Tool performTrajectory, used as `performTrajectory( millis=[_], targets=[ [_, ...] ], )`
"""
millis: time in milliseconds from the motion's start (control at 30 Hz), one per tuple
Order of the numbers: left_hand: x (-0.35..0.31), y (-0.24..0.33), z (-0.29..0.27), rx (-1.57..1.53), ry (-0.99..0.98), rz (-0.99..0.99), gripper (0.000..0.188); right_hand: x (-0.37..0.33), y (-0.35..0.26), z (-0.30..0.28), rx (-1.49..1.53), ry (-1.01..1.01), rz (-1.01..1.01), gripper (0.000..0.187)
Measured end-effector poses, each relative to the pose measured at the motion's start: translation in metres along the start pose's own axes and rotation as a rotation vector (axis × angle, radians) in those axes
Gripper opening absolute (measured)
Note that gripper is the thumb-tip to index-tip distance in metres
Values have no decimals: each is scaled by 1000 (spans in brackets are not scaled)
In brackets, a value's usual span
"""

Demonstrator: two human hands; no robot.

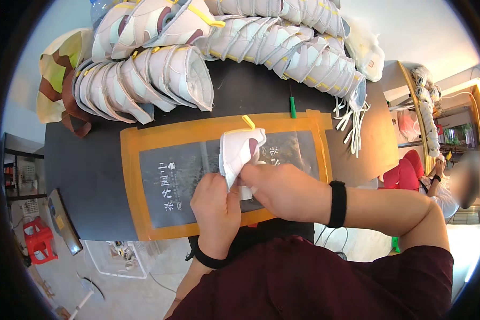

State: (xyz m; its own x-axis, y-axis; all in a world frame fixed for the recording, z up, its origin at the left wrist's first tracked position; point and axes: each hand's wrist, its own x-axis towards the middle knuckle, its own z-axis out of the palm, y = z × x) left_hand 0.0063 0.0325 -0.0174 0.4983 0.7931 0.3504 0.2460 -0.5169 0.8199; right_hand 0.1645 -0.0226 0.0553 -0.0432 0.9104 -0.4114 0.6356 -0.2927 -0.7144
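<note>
A pale shoe upper (242,148) with maroon patches and a yellow heel loop is held over the middle of the dark table. My left hand (216,205) is closed on its lower left edge, thumb pressed against the material. My right hand (282,189) grips the lower right side, its fingers bent inward and partly hidden. Beneath both hands lies a dark printed sheet (192,205), bordered by a frame of orange-brown tape (133,184). Whether my right fingers also hold something small, I cannot tell.
Nested shoe uppers (138,82) lie at the far left, with another long row (282,50) at the far right. White laces (354,128) hang from that row's end. A green-handled tool (293,106) lies behind the tape. Another person (445,194) sits at right; a red stool (39,242) stands lower left.
</note>
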Motion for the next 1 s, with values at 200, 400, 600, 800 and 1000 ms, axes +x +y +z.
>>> performTrajectory(
  millis=[200,400,600,800,1000],
  targets=[
    [-3,1,-2,15,10,0,10,5,-3,1,-257,68,-274,15],
    [-2,-4,-2,12,21,35,9,-1,4,14,-136,174,-187,14],
    [0,6,-6,-158,36,-175,15,2,3,13,-30,201,-134,15],
    [-4,1,-7,-408,94,-291,22,-15,12,7,254,52,-111,25],
    [-5,1,-7,-657,89,-307,30,-31,3,8,-38,159,-125,37]
  ],
)
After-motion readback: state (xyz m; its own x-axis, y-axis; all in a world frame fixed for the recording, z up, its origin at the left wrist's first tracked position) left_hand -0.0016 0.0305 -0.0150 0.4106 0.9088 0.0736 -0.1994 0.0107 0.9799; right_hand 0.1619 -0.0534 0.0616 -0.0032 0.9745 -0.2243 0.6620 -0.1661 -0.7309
